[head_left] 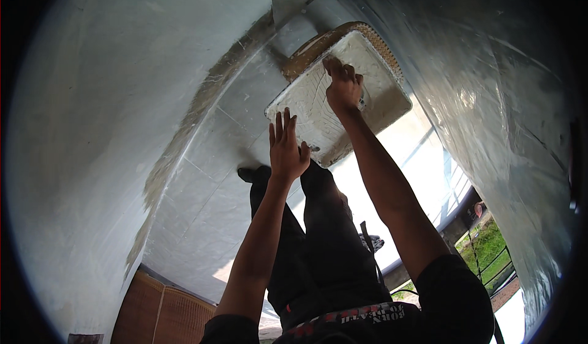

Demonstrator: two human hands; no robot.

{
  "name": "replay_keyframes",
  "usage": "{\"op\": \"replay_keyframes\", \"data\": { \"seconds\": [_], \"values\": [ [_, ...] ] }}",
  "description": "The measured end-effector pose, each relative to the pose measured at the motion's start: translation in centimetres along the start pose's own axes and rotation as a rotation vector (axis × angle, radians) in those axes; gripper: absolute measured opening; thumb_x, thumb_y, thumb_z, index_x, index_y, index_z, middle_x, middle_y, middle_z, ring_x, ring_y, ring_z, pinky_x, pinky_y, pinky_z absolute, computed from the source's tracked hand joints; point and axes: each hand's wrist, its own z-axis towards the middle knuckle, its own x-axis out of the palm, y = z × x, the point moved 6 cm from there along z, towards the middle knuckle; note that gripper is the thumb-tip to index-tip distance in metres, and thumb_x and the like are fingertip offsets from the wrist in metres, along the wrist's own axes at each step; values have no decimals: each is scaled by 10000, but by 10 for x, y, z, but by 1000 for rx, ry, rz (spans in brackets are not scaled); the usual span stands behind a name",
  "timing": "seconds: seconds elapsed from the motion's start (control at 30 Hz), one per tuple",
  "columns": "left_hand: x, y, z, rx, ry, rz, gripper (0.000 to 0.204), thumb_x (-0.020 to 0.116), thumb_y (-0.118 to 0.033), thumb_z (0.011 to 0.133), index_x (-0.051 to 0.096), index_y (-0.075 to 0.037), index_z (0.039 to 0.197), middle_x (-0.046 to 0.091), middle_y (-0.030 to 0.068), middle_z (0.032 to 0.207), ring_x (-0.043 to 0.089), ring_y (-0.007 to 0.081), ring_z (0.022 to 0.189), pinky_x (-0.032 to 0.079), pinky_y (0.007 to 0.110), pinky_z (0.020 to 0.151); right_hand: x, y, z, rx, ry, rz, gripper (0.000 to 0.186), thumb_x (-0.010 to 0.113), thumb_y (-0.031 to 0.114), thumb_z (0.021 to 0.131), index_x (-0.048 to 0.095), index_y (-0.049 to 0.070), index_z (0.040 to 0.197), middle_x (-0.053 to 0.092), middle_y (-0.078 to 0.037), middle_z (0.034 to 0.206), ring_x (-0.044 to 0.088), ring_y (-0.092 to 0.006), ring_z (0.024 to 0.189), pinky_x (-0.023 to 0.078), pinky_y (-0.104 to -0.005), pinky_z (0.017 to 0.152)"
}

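Note:
A shallow rectangular tray [392, 108], coated inside with off-white paste or paint, sits ahead of me, its ribbed floor partly showing. My right hand [344, 90] is over the middle of the tray with its fingers curled closed; what they hold, if anything, is hidden. A small dark patch shows beside its wrist side. At the tray's near left edge, my left hand [288, 151] is open, palm down, fingers stretched out. Whether it touches the rim I cannot tell.
Under the tray's far side is a brown woven seat or stool [300, 65]. A pale wall [104, 117] with a rough unpainted strip along its bottom rises on the left. Clear plastic sheeting [490, 111] hangs on the right. Tiled floor [214, 154] lies underfoot; a brown woven panel [159, 307] stands behind.

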Motion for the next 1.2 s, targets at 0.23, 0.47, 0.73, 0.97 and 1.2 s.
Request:
{"op": "replay_keyframes", "data": {
  "seconds": [0.23, 0.47, 0.73, 0.97, 1.2],
  "values": [
    [0, 1, -8, -12, 36, 21, 724, 585, -120, 827, 281, -24, 1477, 253, 235, 1603, 213, 458, 1486, 163, 608, 1204, 5, 0, 2, 1, 39, -11, 411, 598, -30, 751, 567, 172, 1107, 638, -12, 1034, 597, -233, 1052, 431, -460, 852],
    [-22, -8, -10, -19, 9, 39, 716, 583, -125, 836, 284, -25, 1479, 258, 242, 1599, 215, 456, 1486, 164, 605, 1204, -8, -20, -11, 18, 186, 111, 355, 582, -33, 775, 617, 187, 1052, 669, -7, 956, 626, -240, 990, 434, -455, 839],
    [-98, -37, -4, 32, -104, 74, 722, 597, -91, 807, 319, -19, 1469, 265, 236, 1601, 204, 432, 1498, 169, 581, 1210, -30, -45, -87, 78, 359, 251, 327, 522, -50, 825, 700, 149, 1014, 685, -79, 925, 654, -211, 891, 454, -431, 773],
    [-200, -63, -13, 76, -237, 156, 705, 587, -70, 806, 338, -15, 1463, 268, 233, 1602, 186, 418, 1507, 152, 560, 1222, -110, 26, -60, 680, 558, 1779, 324, 576, 38, 915, 587, 60, 1238, 595, 5, 869, 598, -166, 789, 521, -340, 778],
    [-318, -98, -6, 189, -398, 310, 674, 580, -54, 788, 377, -6, 1429, 256, 209, 1613, 181, 403, 1513, 136, 552, 1229, -248, 151, 13, 314, 497, 2241, 469, 548, 54, 944, 481, 87, 1407, 609, -44, 1129, 605, -182, 996, 503, -389, 940]
  ]
}}
